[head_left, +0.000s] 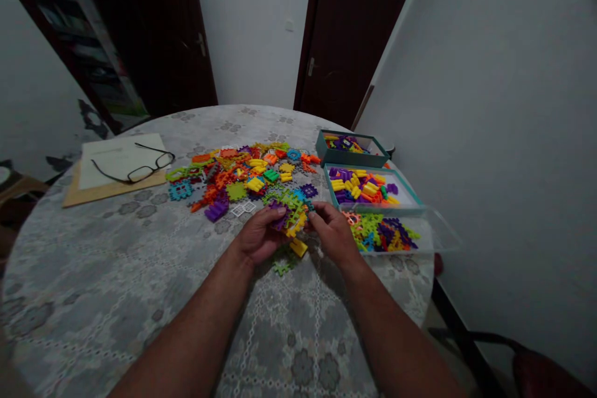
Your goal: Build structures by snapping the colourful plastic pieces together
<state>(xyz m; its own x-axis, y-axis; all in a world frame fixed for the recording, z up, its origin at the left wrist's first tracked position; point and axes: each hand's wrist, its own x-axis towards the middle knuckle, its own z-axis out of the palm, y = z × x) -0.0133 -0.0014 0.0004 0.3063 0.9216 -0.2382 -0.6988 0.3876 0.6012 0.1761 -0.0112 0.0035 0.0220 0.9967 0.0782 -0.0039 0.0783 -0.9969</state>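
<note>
Between my hands is a cluster of interlocking plastic building pieces (295, 221) in purple, green and yellow. My left hand (262, 233) is closed around its left side, thumb on a purple piece. At the right side, the fingers of my right hand (332, 230) pinch a small dark teal piece (308, 206) against the cluster. Just below on the tablecloth lie a yellow piece (299, 248) and a green notched piece (282, 268). Beyond my hands spreads a pile of colourful notched pieces (228, 174). My fingertips under the cluster are partly hidden.
Eyeglasses (140, 172) rest on paper over a wooden board (74, 189) at the left. On the right stand a dark teal box (326, 153), a white tray with teal rim (413, 189) and a clear container (433, 236), all holding plastic pieces. A patterned cloth (153, 273) covers the round table.
</note>
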